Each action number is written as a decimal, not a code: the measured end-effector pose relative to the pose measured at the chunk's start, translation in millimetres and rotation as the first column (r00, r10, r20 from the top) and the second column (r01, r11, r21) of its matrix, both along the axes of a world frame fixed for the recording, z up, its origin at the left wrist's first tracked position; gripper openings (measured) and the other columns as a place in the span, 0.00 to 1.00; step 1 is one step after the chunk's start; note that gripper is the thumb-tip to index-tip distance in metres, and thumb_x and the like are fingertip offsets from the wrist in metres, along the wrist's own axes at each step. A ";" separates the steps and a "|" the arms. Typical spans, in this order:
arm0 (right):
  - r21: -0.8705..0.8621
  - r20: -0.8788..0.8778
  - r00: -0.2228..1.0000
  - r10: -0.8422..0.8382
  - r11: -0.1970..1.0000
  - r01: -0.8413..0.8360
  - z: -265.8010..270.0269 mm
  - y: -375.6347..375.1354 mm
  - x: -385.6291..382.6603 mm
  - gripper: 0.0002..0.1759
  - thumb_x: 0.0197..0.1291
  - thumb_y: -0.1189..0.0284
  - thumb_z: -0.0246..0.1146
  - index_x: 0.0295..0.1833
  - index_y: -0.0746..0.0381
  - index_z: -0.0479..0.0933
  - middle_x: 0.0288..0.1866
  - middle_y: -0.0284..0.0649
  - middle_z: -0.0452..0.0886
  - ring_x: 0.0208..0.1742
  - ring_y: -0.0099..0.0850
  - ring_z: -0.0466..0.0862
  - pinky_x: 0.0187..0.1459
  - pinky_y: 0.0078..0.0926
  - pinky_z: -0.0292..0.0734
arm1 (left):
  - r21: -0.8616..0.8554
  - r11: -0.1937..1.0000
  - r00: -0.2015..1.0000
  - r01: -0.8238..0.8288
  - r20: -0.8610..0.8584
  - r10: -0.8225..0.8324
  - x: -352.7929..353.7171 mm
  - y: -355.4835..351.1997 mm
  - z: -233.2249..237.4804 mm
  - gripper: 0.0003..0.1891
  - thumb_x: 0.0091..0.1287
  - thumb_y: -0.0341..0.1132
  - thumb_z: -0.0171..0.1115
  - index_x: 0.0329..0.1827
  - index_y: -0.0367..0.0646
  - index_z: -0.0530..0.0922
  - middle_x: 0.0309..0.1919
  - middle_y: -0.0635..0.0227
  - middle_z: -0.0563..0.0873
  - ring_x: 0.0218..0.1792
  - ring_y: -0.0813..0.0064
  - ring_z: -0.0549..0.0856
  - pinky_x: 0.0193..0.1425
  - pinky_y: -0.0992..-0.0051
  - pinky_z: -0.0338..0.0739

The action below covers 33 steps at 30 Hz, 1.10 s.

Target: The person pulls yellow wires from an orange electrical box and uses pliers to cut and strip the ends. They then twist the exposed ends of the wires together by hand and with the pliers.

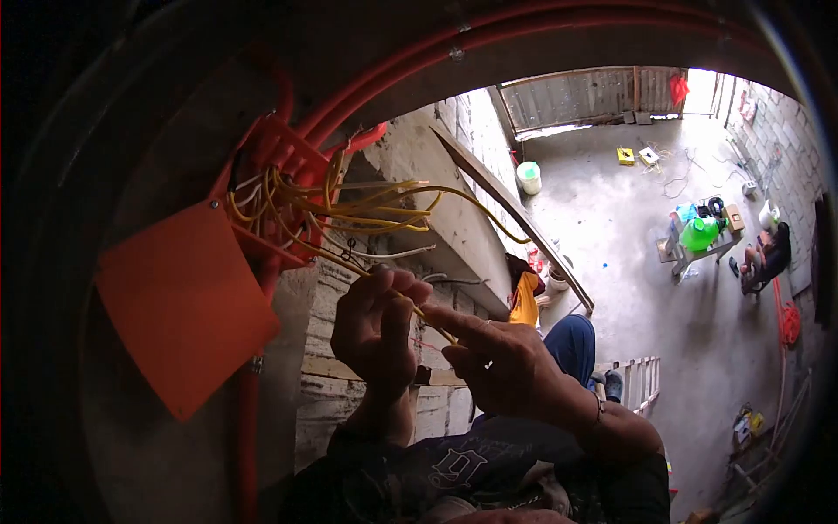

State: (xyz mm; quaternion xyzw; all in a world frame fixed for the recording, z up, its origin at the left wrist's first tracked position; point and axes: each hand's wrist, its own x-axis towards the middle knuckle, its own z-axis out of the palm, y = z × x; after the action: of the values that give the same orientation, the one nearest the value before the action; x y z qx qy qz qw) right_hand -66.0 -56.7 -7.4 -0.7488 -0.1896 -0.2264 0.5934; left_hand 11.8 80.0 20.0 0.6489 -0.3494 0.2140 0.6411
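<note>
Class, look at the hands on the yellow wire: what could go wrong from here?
The yellow wire at the left hand and right hand might slip or kink. Other yellow wires crowd together at the red box, so they could tangle or be confused. With both hands occupied and the floor well below, losing balance may mean a fall.

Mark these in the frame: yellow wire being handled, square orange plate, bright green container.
Yellow wire (418,311): head view, on the stretch between left hand (377,327) and right hand (506,360).
Square orange plate (186,304): head view, middle of its flat face.
Bright green container (698,235): head view, on its body.
</note>
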 end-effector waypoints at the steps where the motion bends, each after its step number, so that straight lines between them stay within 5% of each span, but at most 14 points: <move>1: 0.001 0.008 1.000 0.013 1.000 -0.013 -2.1 1.6 0.6 0.31 0.60 0.74 0.62 0.69 0.54 0.62 0.25 0.45 0.79 0.22 0.41 0.81 0.20 0.36 0.73 | -0.029 0.999 1.000 0.028 -0.002 -0.028 1.2 0.9 1.6 0.13 0.63 0.21 0.54 0.51 0.38 0.70 0.37 0.53 0.82 0.31 0.65 0.84 0.40 0.70 0.81; 4: 0.006 0.024 0.997 0.080 0.997 -0.080 -0.1 0.0 0.4 0.33 0.59 0.73 0.63 0.69 0.53 0.61 0.26 0.45 0.80 0.22 0.39 0.81 0.20 0.35 0.73 | -0.219 0.959 0.974 0.179 -0.096 -0.203 5.2 4.0 -1.5 0.10 0.68 0.31 0.56 0.49 0.43 0.68 0.34 0.60 0.80 0.28 0.72 0.82 0.33 0.73 0.82; 6: -0.057 0.018 0.998 0.064 0.996 -0.063 10.2 -5.4 -3.1 0.30 0.58 0.73 0.64 0.67 0.54 0.65 0.26 0.44 0.80 0.21 0.37 0.81 0.20 0.33 0.73 | -0.223 0.952 0.952 0.209 -0.175 -0.250 -0.4 3.9 8.8 0.10 0.68 0.31 0.56 0.47 0.45 0.66 0.31 0.64 0.79 0.27 0.76 0.81 0.32 0.72 0.82; 8: -0.121 0.009 0.999 0.041 0.992 -0.040 20.2 -17.8 -5.7 0.27 0.57 0.73 0.65 0.64 0.55 0.69 0.26 0.43 0.80 0.21 0.35 0.80 0.20 0.32 0.73 | -0.530 0.806 0.805 0.262 -0.340 -0.486 -4.4 3.4 10.8 0.12 0.62 0.21 0.56 0.43 0.44 0.64 0.28 0.55 0.81 0.25 0.69 0.82 0.33 0.71 0.82; 11: 0.005 0.221 0.959 -0.179 0.983 0.182 40.3 -44.8 1.6 0.11 0.54 0.74 0.69 0.44 0.61 0.81 0.27 0.40 0.81 0.22 0.29 0.81 0.21 0.28 0.74 | -0.525 0.792 0.753 0.313 -0.372 -0.544 -1.9 9.0 15.6 0.18 0.61 0.22 0.59 0.53 0.40 0.67 0.27 0.56 0.81 0.22 0.69 0.81 0.29 0.69 0.82; 13: 0.008 0.265 0.914 -0.309 0.948 0.318 55.5 -62.6 13.6 0.14 0.54 0.73 0.69 0.47 0.61 0.80 0.30 0.41 0.83 0.25 0.29 0.83 0.26 0.28 0.77 | -0.498 0.786 0.720 0.367 -0.382 -0.579 -2.5 9.6 15.7 0.23 0.65 0.27 0.56 0.64 0.36 0.65 0.24 0.58 0.79 0.19 0.71 0.80 0.26 0.71 0.80; 16: -0.084 0.250 0.878 -0.409 0.894 0.441 69.2 -76.1 55.1 0.16 0.58 0.68 0.67 0.52 0.59 0.79 0.37 0.44 0.84 0.32 0.33 0.85 0.34 0.30 0.80 | -0.522 0.796 0.692 0.306 -0.452 -0.562 -5.6 8.3 19.1 0.19 0.70 0.33 0.52 0.61 0.34 0.68 0.22 0.60 0.78 0.16 0.75 0.75 0.21 0.74 0.74; 18: -0.163 0.245 0.906 -0.347 0.906 0.391 54.9 -73.8 82.7 0.18 0.62 0.66 0.62 0.56 0.59 0.77 0.41 0.46 0.84 0.41 0.38 0.86 0.44 0.33 0.82 | -0.503 0.767 0.673 0.398 -0.408 -0.617 0.9 11.1 16.1 0.20 0.71 0.37 0.50 0.62 0.34 0.67 0.22 0.61 0.78 0.15 0.76 0.73 0.20 0.75 0.70; 21: -0.268 0.129 0.977 -0.169 0.943 0.198 37.0 -59.0 82.3 0.12 0.63 0.70 0.60 0.51 0.60 0.78 0.37 0.44 0.83 0.36 0.34 0.85 0.34 0.28 0.82 | -0.456 0.725 0.627 0.515 -0.377 -0.682 8.8 11.9 19.4 0.23 0.74 0.42 0.47 0.64 0.33 0.66 0.22 0.62 0.77 0.13 0.78 0.68 0.18 0.76 0.64; 22: -0.278 0.297 0.942 -0.157 0.929 0.242 29.8 -52.4 81.8 0.10 0.62 0.72 0.60 0.47 0.62 0.78 0.35 0.42 0.82 0.32 0.32 0.84 0.30 0.26 0.82 | -0.437 0.723 0.607 0.536 -0.396 -0.689 7.6 12.6 20.0 0.24 0.74 0.43 0.47 0.65 0.34 0.65 0.22 0.62 0.77 0.13 0.80 0.66 0.18 0.76 0.62; 28: -0.130 0.209 0.978 -0.017 0.991 0.045 5.3 -29.1 68.8 0.14 0.56 0.79 0.63 0.50 0.61 0.78 0.31 0.40 0.81 0.28 0.36 0.82 0.28 0.31 0.77 | -0.459 0.810 0.618 0.365 -0.532 -0.579 2.1 1.6 28.0 0.31 0.75 0.45 0.44 0.74 0.35 0.51 0.24 0.60 0.78 0.14 0.80 0.70 0.19 0.79 0.67; 33: -0.115 0.144 0.990 -0.006 0.993 0.023 7.3 -38.9 79.0 0.13 0.55 0.82 0.62 0.47 0.63 0.79 0.34 0.42 0.82 0.28 0.35 0.83 0.31 0.28 0.79 | -0.493 0.784 0.577 0.377 -0.537 -0.615 11.4 -2.6 27.3 0.32 0.74 0.45 0.45 0.75 0.36 0.48 0.28 0.56 0.81 0.16 0.77 0.75 0.19 0.80 0.70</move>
State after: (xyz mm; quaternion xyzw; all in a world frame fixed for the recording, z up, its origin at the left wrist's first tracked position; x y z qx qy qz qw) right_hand 13.0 -95.6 -0.2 -0.7651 -0.2392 -0.2726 0.5320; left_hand 23.1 77.4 47.3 0.4386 -0.2223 -0.1726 0.8535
